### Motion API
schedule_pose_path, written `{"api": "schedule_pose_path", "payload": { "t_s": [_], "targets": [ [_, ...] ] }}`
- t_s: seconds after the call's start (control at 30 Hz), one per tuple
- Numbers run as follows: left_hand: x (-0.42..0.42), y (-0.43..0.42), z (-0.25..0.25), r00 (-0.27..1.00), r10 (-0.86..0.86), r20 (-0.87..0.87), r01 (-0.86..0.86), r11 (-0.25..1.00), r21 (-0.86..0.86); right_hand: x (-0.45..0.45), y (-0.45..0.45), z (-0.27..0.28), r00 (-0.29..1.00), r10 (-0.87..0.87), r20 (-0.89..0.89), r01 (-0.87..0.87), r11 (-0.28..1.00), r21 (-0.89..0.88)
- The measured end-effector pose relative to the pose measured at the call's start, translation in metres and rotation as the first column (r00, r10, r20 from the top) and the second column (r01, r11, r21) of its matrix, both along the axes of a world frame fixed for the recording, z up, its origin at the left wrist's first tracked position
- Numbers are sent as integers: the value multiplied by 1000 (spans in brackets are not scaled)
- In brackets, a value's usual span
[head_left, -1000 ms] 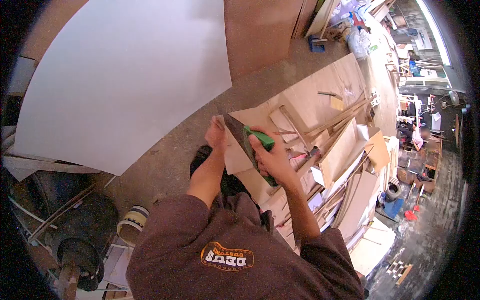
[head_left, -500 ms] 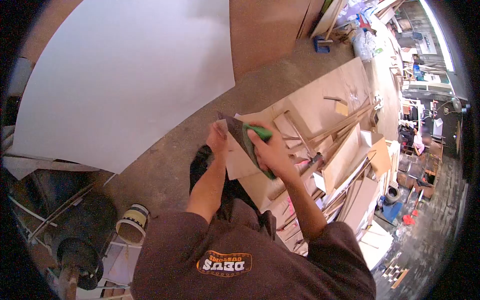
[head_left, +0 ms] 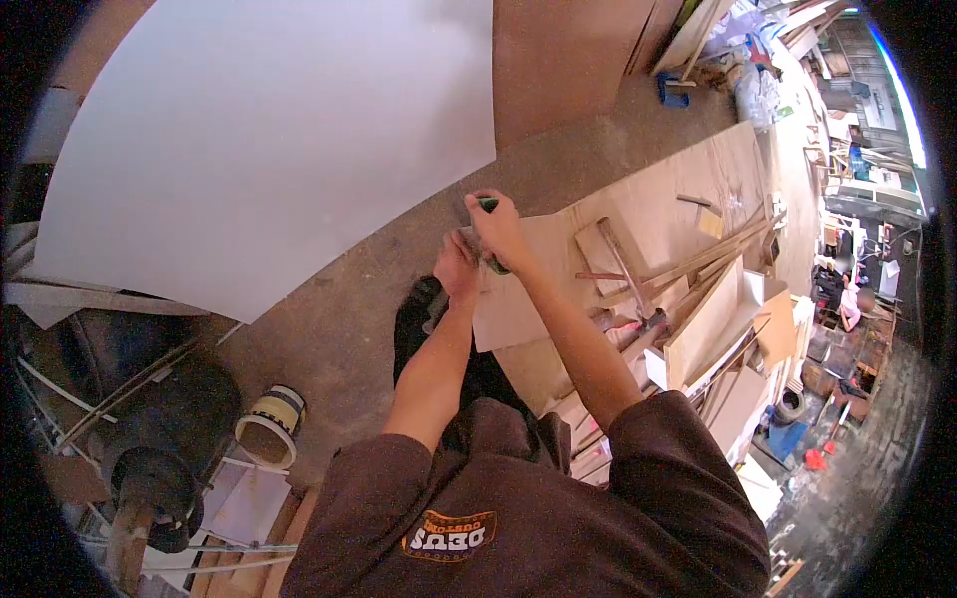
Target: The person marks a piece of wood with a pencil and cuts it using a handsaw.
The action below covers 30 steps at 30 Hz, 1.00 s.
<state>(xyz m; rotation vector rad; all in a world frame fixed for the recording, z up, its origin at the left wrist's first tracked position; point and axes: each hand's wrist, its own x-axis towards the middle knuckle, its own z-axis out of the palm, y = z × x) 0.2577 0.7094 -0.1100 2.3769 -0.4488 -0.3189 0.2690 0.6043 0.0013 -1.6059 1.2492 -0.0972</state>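
My right hand (head_left: 498, 231) is wrapped round the green handle of a handsaw (head_left: 487, 204); green shows above and below the fingers. Most of the blade is hidden. Just left of it and lower, my left hand (head_left: 459, 267) has its fingers curled at the edge of a light wooden board (head_left: 513, 309). The two hands are very close together; whether they touch is unclear. What the left fingers grip is too small to make out.
A large white sheet (head_left: 269, 140) fills the upper left. A hammer (head_left: 648, 324) lies among wood strips and offcuts (head_left: 698, 259) at the right. A bucket (head_left: 271, 427) stands lower left. Farther right, a person in pink (head_left: 849, 307) is seen.
My right hand has moved up and left with the saw, closer to my left hand. The saw blade, visible before, is now mostly hidden. The surroundings have shifted right in view.
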Motion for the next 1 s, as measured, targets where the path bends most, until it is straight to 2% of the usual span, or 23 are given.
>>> {"api": "schedule_pose_path", "payload": {
  "t_s": [0.07, 0.1, 0.13, 0.17, 0.3, 0.47, 0.53, 0.6, 0.63, 0.7, 0.8, 0.9, 1.0],
  "targets": [
    [1, 2, -4, 998, -20, -57, 23, 999, 44, -7, 1, 15, 991, -73, 112, 50, 978, 202],
    [0, 3, -6, 993, -32, -117, 42, 995, 85, -10, 5, 17, 991, -76, 111, 52, 978, 200],
    [-1, 4, -6, 992, -32, -119, 42, 996, 81, -14, 9, 19, 988, -63, 143, 47, 992, 114],
    [-2, 5, -6, 994, -46, -96, 52, 997, 64, -17, 14, 22, 983, -47, 176, 43, 999, 26],
    [11, -1, 2, 991, -127, 47, 126, 991, 36, -19, 12, 22, 983, 10, 182, 3, 997, -73],
    [9, -1, 4, 986, -127, 112, 131, 991, -33, -5, 5, 46, 952, -109, 287, 84, 992, 96],
    [6, -3, 0, 989, -112, 100, 118, 991, -58, -5, 2, 32, 960, -86, 267, 68, 995, 74],
    [8, -6, 2, 992, -101, -74, 100, 995, -13, -4, -2, 23, 967, -61, 249, 50, 998, 49],
    [7, -7, 6, 992, -98, -81, 97, 995, -13, -6, -1, 20, 964, -57, 261, 41, 997, 67],
    [3, -7, 17, 982, -62, -176, 84, 990, 117, -15, 6, 20, 963, -52, 263, 29, 995, 92],
    [7, -9, 14, 991, -68, -114, 87, 981, 171, -18, 19, 51, 934, -118, 337, 67, 985, 159],
    [9, -10, 9, 981, -49, -185, 80, 984, 160, -42, 28, 86, 964, -102, 246, 72, 989, 129],
    [2, -8, -14, 985, -73, -157, 105, 973, 204, -78, 40, 128, 970, -86, 225, 51, 986, 157]
  ]
}}
